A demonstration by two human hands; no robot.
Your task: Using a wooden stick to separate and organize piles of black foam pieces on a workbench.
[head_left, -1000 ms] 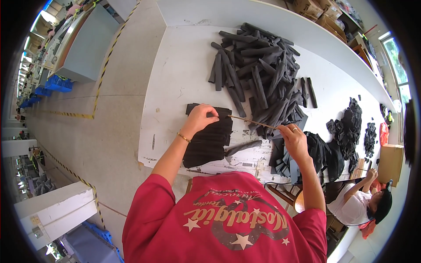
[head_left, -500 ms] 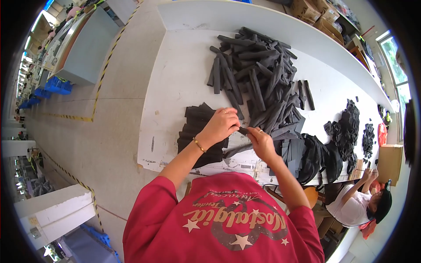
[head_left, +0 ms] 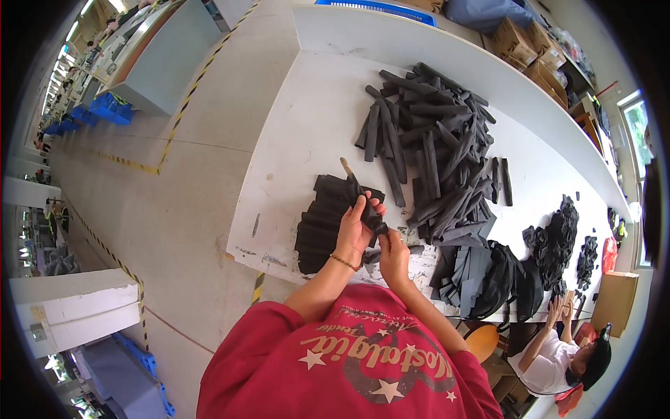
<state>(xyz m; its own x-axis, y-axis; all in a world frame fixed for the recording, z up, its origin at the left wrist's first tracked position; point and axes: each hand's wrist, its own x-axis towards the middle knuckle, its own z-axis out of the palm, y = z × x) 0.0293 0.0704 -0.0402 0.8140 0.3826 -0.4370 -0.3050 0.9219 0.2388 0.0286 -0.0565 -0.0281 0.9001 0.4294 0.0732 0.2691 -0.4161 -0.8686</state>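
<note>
My left hand (head_left: pixel 353 232) is closed around a dark, narrow fabric tube (head_left: pixel 377 224) above the near-left part of the table. A tan stick-like tip (head_left: pixel 345 166) pokes out past its far end; how far it runs inside is hidden. With pinched fingers, my right hand (head_left: pixel 396 261) grips the near end of the same tube. Beneath and left of my left hand lies a row of flat black fabric tubes (head_left: pixel 319 227), side by side. Beyond my hands rises a large heap of rolled dark grey fabric tubes (head_left: pixel 447 150).
The white table (head_left: pixel 279 146) has a raised back panel (head_left: pixel 419 43). Right of me lie grey strips (head_left: pixel 460 274), black fabric (head_left: pixel 499 276) and a pile of small black pieces (head_left: pixel 557 234). A co-worker (head_left: pixel 551 359) sits at the right, hands raised. A striped floor line (head_left: pixel 183 105) runs left.
Both hands have come nearer my body, and the tube between them now stands more steeply. The tan tip has come into sight. The whole view has shifted slightly. The co-worker's hands have moved.
</note>
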